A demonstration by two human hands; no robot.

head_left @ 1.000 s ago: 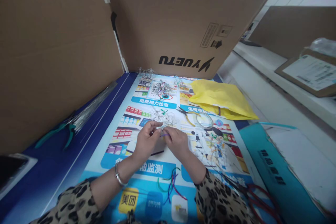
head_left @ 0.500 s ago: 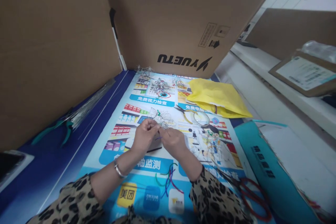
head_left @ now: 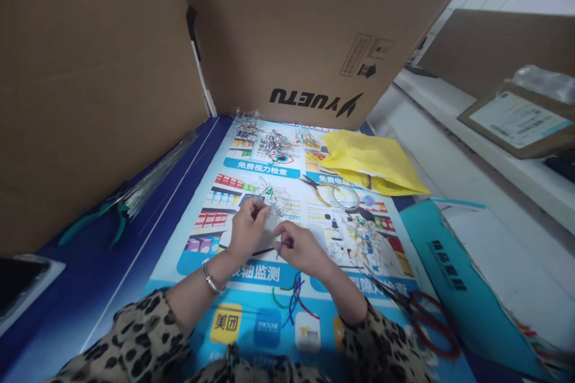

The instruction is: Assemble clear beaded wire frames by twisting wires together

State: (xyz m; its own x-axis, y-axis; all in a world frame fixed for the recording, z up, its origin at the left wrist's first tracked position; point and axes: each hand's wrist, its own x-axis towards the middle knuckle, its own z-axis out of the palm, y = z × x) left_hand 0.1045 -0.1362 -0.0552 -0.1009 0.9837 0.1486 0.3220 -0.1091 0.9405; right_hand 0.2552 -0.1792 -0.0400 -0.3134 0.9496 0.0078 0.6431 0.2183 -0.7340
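Observation:
My left hand (head_left: pixel 247 230) is closed in a pinch at the near end of a thin wire shape (head_left: pixel 275 196) with looped outlines and a bit of green in its middle. To the right and a little lower, my right hand (head_left: pixel 302 246) has its fingers curled round a purple strand (head_left: pixel 281 246), whose end pokes out below them. The two hands are apart, with a small gap between the fingertips. On the printed sheet nearer to me lie several loose coloured strands (head_left: pixel 294 300), green, blue, purple and red.
Yellow-handled pliers (head_left: pixel 320 191) and a wire coil (head_left: pixel 345 197) lie beyond my hands, near a yellow bag (head_left: pixel 372 161). Red-handled scissors (head_left: pixel 433 323) are at right. Teal pliers (head_left: pixel 119 224) and straight wires (head_left: pixel 157 173) are at left. Cardboard (head_left: pixel 305 42) walls the back.
My hands were together at the wire shape and have drawn apart. The right one has moved down and right with the purple strand; the left still pinches the wire shape.

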